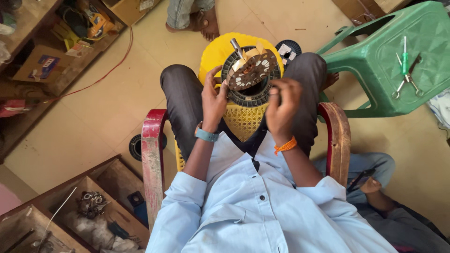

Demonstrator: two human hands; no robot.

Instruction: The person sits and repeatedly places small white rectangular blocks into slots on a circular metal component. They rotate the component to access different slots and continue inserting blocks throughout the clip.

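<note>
The motor stator [252, 70] is a round, dark slotted core with tan paper strips in its slots and a metal shaft at 11 o'clock. It rests on a yellow stool [243, 119] between the knees. The left hand [213, 96] grips its rim at 9 o'clock. The right hand [281, 105], at 4 o'clock, has its fingers curled; I cannot tell what they pinch.
</note>
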